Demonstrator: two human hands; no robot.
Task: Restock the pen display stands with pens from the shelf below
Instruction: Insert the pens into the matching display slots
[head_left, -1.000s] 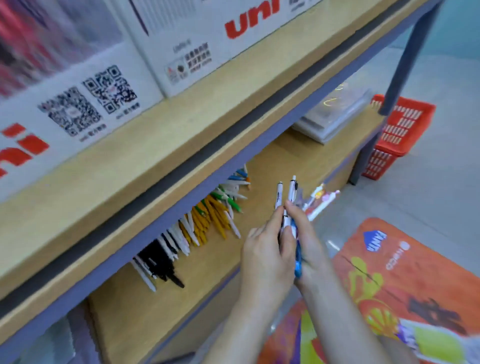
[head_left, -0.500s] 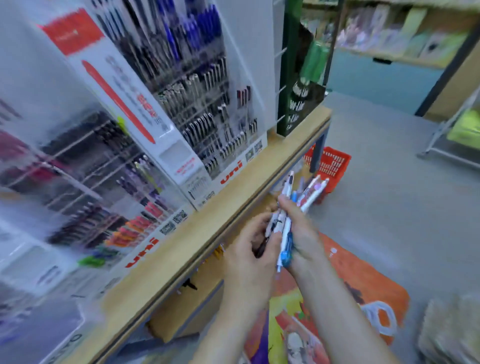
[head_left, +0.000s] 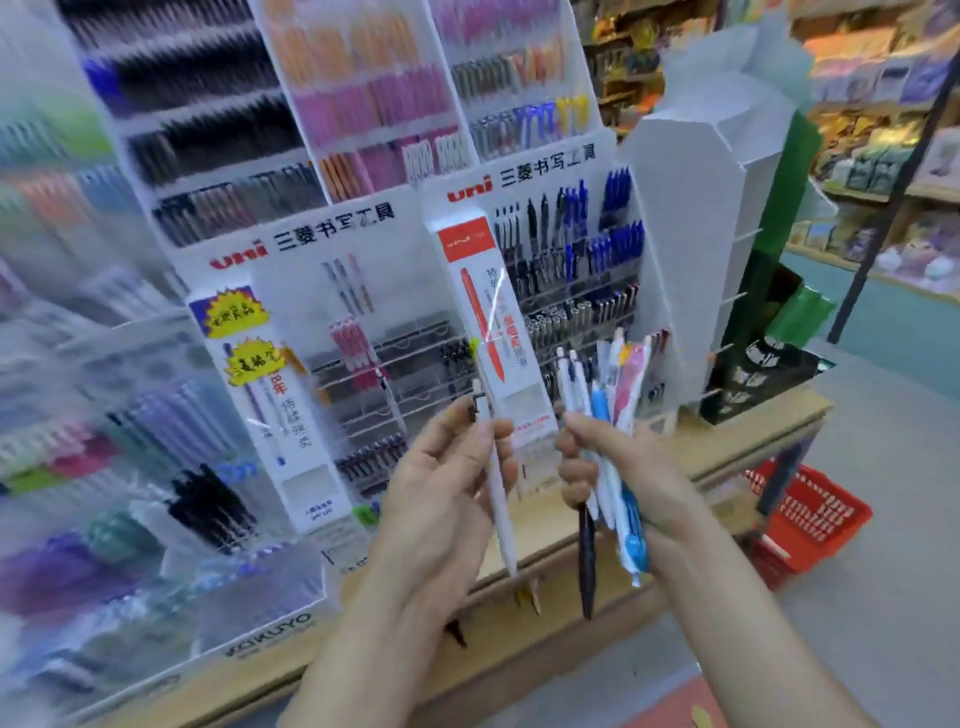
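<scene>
The left hand (head_left: 441, 499) pinches 1 white pen (head_left: 497, 499) between thumb and fingers; the pen stands near upright, clip end up. The right hand (head_left: 639, 467), just beside it and apart, is curled round a fanned bundle of pens (head_left: 605, 410) with white, blue and pink barrels; 1 dark pen (head_left: 587, 561) hangs lowest. Both hands are in front of 2 "uni" pen display stands, 1 at the left (head_left: 332, 291) and 1 at the right (head_left: 571, 249), standing on the wooden tabletop (head_left: 748, 447). A red basket (head_left: 810, 519) sits on the floor at the right.
</scene>
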